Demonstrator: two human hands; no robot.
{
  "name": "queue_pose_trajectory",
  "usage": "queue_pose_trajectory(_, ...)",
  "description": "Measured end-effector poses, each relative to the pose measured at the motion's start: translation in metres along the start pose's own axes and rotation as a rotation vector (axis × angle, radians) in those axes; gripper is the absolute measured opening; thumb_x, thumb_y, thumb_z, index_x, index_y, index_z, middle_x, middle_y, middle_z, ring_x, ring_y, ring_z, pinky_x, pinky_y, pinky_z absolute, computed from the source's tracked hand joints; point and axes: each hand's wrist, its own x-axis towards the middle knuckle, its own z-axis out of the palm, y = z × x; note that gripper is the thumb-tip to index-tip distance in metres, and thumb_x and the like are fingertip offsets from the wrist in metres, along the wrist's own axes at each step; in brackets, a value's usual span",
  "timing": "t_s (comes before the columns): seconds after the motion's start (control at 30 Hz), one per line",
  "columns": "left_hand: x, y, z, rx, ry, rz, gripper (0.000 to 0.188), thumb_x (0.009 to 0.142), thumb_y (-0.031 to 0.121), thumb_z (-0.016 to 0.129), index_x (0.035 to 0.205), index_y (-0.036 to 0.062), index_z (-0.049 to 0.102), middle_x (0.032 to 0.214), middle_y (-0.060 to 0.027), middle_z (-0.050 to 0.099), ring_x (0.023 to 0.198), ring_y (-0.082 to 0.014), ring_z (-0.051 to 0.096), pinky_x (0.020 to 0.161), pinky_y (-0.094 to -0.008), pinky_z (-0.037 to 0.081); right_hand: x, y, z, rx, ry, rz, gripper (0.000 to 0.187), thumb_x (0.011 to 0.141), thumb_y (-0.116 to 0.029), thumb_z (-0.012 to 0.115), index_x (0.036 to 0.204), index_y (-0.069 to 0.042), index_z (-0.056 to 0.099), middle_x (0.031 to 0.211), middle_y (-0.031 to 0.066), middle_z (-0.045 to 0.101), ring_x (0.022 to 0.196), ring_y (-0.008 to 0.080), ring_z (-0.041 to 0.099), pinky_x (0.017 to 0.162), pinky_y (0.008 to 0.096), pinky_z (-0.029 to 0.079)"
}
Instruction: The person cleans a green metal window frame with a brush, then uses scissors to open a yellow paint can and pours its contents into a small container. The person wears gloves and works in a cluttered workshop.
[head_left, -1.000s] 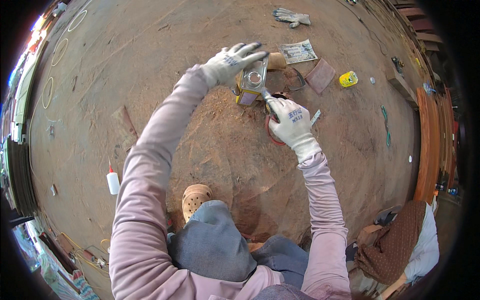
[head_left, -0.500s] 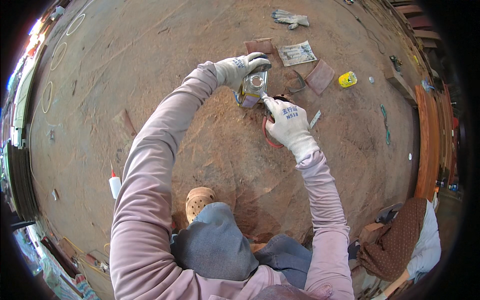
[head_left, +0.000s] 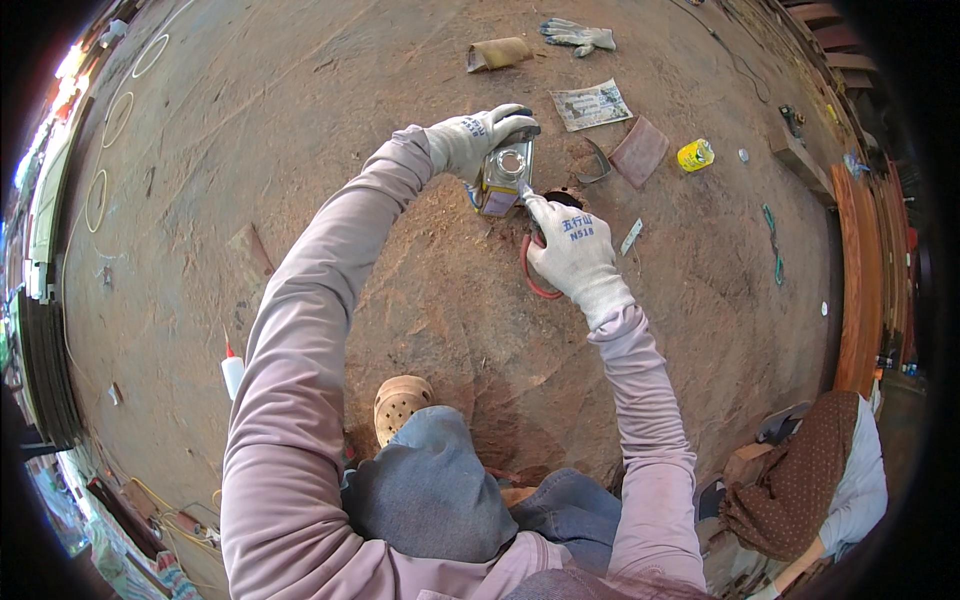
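Note:
Both my hands wear white knitted gloves with blue print. My left hand (head_left: 474, 142) is closed around the far left side of a small rectangular metal tin (head_left: 497, 201), which has a round opening on its silvery top. My right hand (head_left: 575, 243) is at the tin's near right corner, its index finger stretched against the edge. The other right fingers curl around what look like scissors with a red looped handle (head_left: 533, 278); their blades are hidden. Just beyond that hand sits a dark round object (head_left: 567, 197), partly covered.
On the dirt floor lie a curled brown sheet (head_left: 499, 54), a loose glove (head_left: 578, 37), a printed sheet (head_left: 592, 105), a flat brown piece (head_left: 639, 152) and a yellow can (head_left: 695, 155). A white bottle (head_left: 232, 377) stands left. Another person (head_left: 800, 480) is at lower right.
The brown sheet beyond the tin has shifted away to the far left and now lies curled. My hands and the tin stay nearly in place.

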Motion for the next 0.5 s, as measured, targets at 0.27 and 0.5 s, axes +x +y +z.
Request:
queue_pose_trajectory(0.27, 0.000, 0.003, -0.003, -0.011, -0.046, -0.045, 0.119, 0.054, 0.018, 0.095, 0.152, 0.0191, 0.028, 0.155, -0.0166, 0.029, 0.133, -0.0394, 0.047, 0.112, -0.0435, 0.045, 0.004, -0.006, -0.009, 0.013, 0.052, -0.026, 0.033, 0.084, -0.016, 0.063, 0.115, -0.008, 0.064, 0.088, 0.0112, 0.072, 0.082, 0.0304, 0.071, 0.070, 0.0421, 0.055)
queue_pose_trajectory(0.5, -0.001, 0.002, 0.003, 0.058, -0.051, -0.056, 0.122, 0.050, 0.024, 0.098, 0.150, 0.0196, 0.029, 0.154, -0.0195, 0.028, 0.135, -0.0437, 0.043, 0.114, -0.0483, 0.042, 0.016, -0.027, -0.016, -0.005, 0.004, 0.013, 0.043, 0.079, -0.013, 0.064, 0.120, -0.004, 0.064, 0.085, 0.0137, 0.071, 0.082, 0.0315, 0.070, 0.074, 0.0431, 0.053)
